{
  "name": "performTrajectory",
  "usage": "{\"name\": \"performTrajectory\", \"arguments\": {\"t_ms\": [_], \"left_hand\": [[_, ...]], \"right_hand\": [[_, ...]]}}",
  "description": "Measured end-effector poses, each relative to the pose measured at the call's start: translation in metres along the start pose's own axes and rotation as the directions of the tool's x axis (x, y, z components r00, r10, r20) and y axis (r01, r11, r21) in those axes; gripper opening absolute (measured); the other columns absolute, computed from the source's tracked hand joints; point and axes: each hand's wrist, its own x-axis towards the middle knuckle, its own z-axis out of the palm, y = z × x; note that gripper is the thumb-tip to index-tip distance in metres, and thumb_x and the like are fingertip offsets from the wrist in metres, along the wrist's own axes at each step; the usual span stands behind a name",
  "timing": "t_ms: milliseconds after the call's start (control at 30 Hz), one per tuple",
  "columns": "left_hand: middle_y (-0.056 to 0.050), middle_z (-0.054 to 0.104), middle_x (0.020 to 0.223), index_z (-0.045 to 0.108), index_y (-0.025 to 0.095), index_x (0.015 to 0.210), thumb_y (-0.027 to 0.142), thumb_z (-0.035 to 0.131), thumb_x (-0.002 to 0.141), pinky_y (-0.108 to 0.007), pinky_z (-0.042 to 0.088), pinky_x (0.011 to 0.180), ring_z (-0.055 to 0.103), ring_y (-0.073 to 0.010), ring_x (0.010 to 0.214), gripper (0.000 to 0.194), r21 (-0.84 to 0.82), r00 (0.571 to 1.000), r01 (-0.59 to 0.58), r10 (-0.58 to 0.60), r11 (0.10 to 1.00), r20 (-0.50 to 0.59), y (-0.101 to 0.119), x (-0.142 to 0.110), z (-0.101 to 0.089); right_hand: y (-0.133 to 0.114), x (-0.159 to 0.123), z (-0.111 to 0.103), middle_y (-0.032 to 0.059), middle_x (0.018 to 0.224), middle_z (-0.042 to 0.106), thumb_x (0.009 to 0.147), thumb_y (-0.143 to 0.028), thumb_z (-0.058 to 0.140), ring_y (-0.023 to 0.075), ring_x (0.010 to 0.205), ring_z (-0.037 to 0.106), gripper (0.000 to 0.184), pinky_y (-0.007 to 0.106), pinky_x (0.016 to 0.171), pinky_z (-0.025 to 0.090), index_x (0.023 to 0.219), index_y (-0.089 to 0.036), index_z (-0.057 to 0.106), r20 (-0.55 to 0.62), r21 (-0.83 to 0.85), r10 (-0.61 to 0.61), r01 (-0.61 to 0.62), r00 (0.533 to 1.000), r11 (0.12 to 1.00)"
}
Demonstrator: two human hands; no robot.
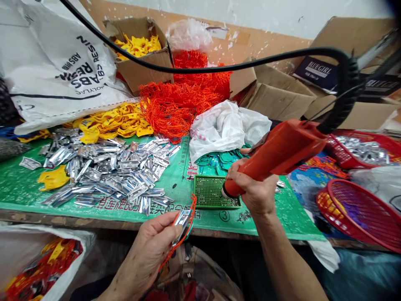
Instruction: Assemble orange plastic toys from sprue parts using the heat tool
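My left hand [155,240] is closed around a shiny metal plate [182,221] with an orange plastic part [193,207] along its side, just in front of the table edge. A bit of green shows beneath them. My right hand [261,194] grips a red-orange electric screwdriver [278,148], its nose pointing down and left. That nose is over a shallow green tray [216,206] with a grid of holes and small metal screws; whether its tip touches them cannot be told. Left of the tray spreads a heap of shiny metal plates [125,167].
Yellow parts [115,121] and tangled orange parts [175,104] are piled behind the metal. A white bag [219,125] lies over green pieces [219,161]. Red baskets [360,209] stand at right. The screwdriver's black cable [219,70] arcs overhead. A sack of finished-looking coloured parts [44,267] sits lower left.
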Motion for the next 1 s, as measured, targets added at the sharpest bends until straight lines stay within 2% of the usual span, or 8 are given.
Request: {"name": "performTrajectory", "arguments": {"t_ms": [100, 200, 333, 433, 500, 600, 733, 1000], "left_hand": [[-0.001, 0.071, 0.073, 0.08, 0.019, 0.091, 0.028, 0.076, 0.071, -0.026, 0.045, 0.07, 0.058, -0.0152, 0.066, 0.022, 0.059, 0.999, -0.034, 0.035, 0.998, -0.014, 0.001, 0.0, 0.003], [-0.002, 0.071, 0.074, 0.08, 0.018, 0.091, 0.028, 0.074, 0.072, -0.027, 0.045, 0.07, 0.059, -0.0176, 0.069, 0.022, 0.12, 0.995, -0.091, 0.095, 0.989, -0.028, 0.003, 0.0, 0.005], [-0.002, 0.071, 0.075, 0.08, 0.018, 0.092, 0.029, 0.074, 0.075, -0.027, 0.044, 0.071, 0.059, -0.0176, 0.072, 0.021, 0.16, 0.985, -0.163, 0.169, 0.973, -0.027, 0.0, 0.0, 0.005], [-0.001, 0.068, 0.069, 0.08, 0.016, 0.088, 0.031, 0.073, 0.075, -0.026, 0.041, 0.067, 0.056, -0.0167, 0.069, 0.02, 0.175, 0.98, -0.189, 0.196, 0.966, -0.022, -0.004, 0.002, 0.006], [-0.001, 0.066, 0.068, 0.079, 0.016, 0.086, 0.03, 0.073, 0.075, -0.026, 0.038, 0.064, 0.053, -0.0155, 0.066, 0.019, 0.174, 0.979, -0.195, 0.201, 0.965, -0.021, -0.005, 0.003, 0.007], [-0.001, 0.062, 0.067, 0.077, 0.015, 0.081, 0.03, 0.071, 0.076, -0.025, 0.033, 0.061, 0.047, -0.0137, 0.063, 0.018, 0.161, 0.979, -0.201, 0.204, 0.966, -0.002, -0.005, 0.003, 0.01], [0.001, 0.056, 0.065, 0.075, 0.014, 0.079, 0.032, 0.072, 0.075, -0.026, 0.027, 0.059, 0.039, -0.0119, 0.061, 0.019, 0.12, 0.981, -0.193, 0.19, 0.974, 0.036, -0.005, 0.002, 0.01], [0.001, 0.054, 0.063, 0.074, 0.015, 0.074, 0.037, 0.075, 0.071, -0.027, 0.026, 0.059, 0.038, -0.0125, 0.06, 0.023, 0.106, 0.985, -0.17, 0.167, 0.98, 0.035, -0.003, 0.002, 0.008]], "right_hand": [[0.001, -0.001, 0.0, -0.0049, 0.065, 0.065, 0.062, -0.018, 0.077, 0.0145, 0.053, 0.057, 0.027, 0.034, 0.056, 0.049, 0.084, -0.022, 0.061, -0.011, -0.012, 0.004, -0.005, 1.0, 1.0], [-0.002, 0.001, 0.0, -0.0047, 0.065, 0.064, 0.062, -0.02, 0.077, 0.0154, 0.055, 0.057, 0.026, 0.036, 0.058, 0.05, 0.083, -0.022, 0.061, -0.04, -0.051, 0.004, -0.006, 0.999, 0.999], [-0.023, 0.005, 0.004, -0.0047, 0.064, 0.06, 0.064, -0.017, 0.074, 0.0158, 0.054, 0.056, 0.026, 0.036, 0.057, 0.049, 0.086, -0.023, 0.063, -0.068, 0.02, 0.01, -0.008, 0.998, 1.0], [-0.049, 0.0, 0.011, -0.0045, 0.064, 0.058, 0.067, -0.013, 0.07, 0.0162, 0.056, 0.055, 0.039, 0.036, 0.057, 0.049, 0.103, -0.027, 0.064, -0.008, 0.169, 0.01, -0.009, 1.0, 0.986], [-0.063, -0.007, 0.016, -0.0033, 0.067, 0.057, 0.071, -0.014, 0.067, 0.0168, 0.059, 0.055, 0.04, 0.037, 0.06, 0.051, 0.108, -0.03, 0.063, 0.065, 0.252, 0.009, -0.025, 0.998, 0.967], [-0.075, -0.021, 0.025, -0.0021, 0.072, 0.054, 0.077, -0.021, 0.068, 0.0182, 0.063, 0.056, 0.042, 0.042, 0.066, 0.054, 0.115, -0.037, 0.061, 0.165, 0.286, -0.001, -0.047, 0.986, 0.957], [-0.077, -0.032, 0.041, -0.0026, 0.072, 0.053, 0.076, -0.024, 0.072, 0.0187, 0.063, 0.056, 0.052, 0.042, 0.067, 0.055, 0.124, -0.039, 0.056, 0.215, 0.32, -0.009, -0.061, 0.977, 0.945], [-0.072, -0.03, 0.055, -0.0055, 0.068, 0.055, 0.07, -0.011, 0.066, 0.0146, 0.059, 0.055, 0.053, 0.035, 0.06, 0.054, 0.117, -0.034, 0.06, 0.227, 0.338, 0.013, -0.091, 0.974, 0.937]]}}
